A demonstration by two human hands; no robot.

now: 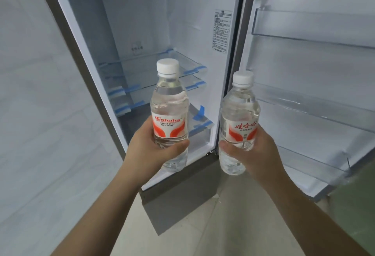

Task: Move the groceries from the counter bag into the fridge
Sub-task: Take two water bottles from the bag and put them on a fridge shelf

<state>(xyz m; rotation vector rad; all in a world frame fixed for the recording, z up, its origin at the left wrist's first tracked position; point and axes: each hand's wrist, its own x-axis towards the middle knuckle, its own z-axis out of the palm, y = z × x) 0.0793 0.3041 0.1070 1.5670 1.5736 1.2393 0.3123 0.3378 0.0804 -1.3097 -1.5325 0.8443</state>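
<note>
Each hand grips an upright water bottle: left hand and left bottle, right hand and right bottle (white caps on), the open fridge at twelve o'clock.

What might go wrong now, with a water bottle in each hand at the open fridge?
With the left hand and right hand each gripping a clear plastic white-capped water bottle, no hand is free to steady anything. The glass fridge shelves carry blue tape, perhaps unsettled. A bottle could knock the clear door shelf.
</note>
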